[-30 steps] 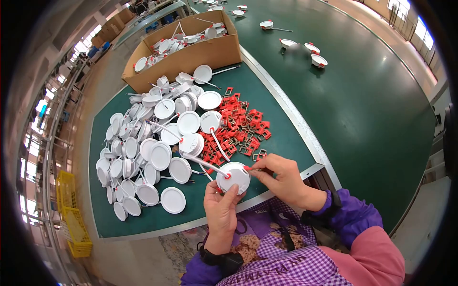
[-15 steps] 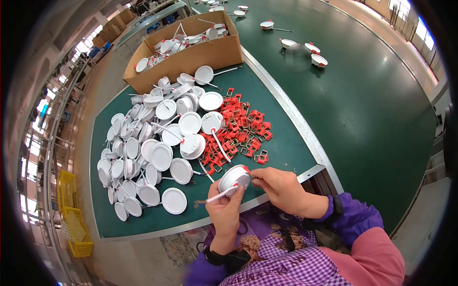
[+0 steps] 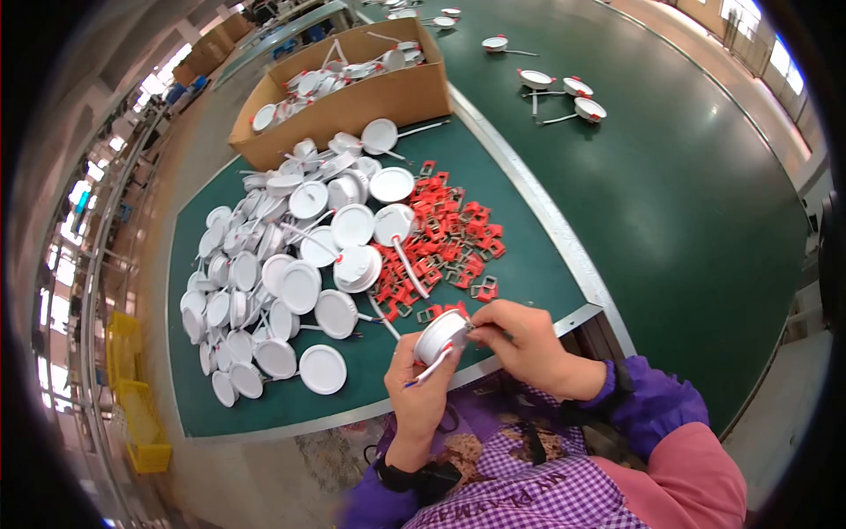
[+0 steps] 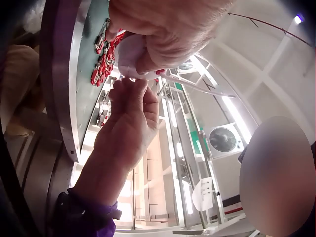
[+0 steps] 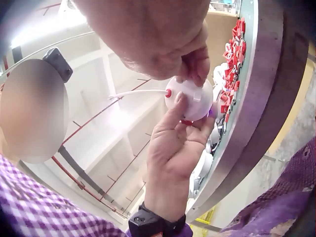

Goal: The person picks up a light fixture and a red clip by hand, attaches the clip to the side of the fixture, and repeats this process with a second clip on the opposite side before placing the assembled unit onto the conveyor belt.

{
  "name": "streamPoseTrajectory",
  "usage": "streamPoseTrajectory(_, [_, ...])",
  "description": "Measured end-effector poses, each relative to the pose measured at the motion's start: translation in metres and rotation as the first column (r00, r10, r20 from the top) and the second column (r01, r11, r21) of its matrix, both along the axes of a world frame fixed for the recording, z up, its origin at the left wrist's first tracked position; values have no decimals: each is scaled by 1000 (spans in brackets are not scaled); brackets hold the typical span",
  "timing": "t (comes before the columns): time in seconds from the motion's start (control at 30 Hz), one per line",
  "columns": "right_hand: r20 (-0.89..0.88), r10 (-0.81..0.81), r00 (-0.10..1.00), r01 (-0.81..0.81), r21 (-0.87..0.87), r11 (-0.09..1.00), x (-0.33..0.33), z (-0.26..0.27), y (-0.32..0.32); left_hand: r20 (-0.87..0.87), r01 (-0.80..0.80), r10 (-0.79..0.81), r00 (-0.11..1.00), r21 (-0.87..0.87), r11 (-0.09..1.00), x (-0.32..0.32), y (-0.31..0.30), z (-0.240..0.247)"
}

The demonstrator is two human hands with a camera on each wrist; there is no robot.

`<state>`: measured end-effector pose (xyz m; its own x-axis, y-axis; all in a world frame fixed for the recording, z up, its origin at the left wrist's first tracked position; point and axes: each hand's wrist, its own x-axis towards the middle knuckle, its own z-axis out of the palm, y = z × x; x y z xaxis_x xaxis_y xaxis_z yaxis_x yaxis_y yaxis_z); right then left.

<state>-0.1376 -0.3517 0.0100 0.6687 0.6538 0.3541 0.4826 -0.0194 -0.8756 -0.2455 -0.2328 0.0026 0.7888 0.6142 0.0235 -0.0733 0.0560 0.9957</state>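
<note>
1. Here's the lamp (image 3: 440, 339), tilted near the table's front edge (image 3: 502, 358); left hand (image 3: 414, 395) at seven o'clock, thumb and fingers around its body. If that grip loosens under a push, the lamp could twist or drop.

2. Over at three o'clock, the right hand (image 3: 529, 351) has thumb and forefinger pinched narrow at the rim, on what looks like a red clip (image 3: 463, 312). Fingertips cover most of it, so I can't tell whether it's seated. Off-line pressure could make it skid or spring away.

3. Watch the metal part of that clip: if it's under tension, a slip could nip a fingertip, since both hands work so close together.

4. The lamp's cord (image 3: 430, 370) trails towards seven o'clock, right by the left thumb. Turning the lamp could snag it, and a tug might strain the spot where it enters the housing.

5. Up at twelve, the loose clips (image 3: 441, 231) lie in a tangle; picking in haste could bring two hooked together.

6. And at ten, the lamp heap (image 3: 291, 286) is stacked loosely, cords woven through it. Pull one cord and neighbours could slide, scuffing their white faces.
</note>
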Motion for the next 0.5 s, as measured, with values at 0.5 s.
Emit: streamPoseTrajectory(0.5, [-489,217,845,-232,31,972,-8,21,0,-34,65,-74,997,-216,974,-33,9,15])
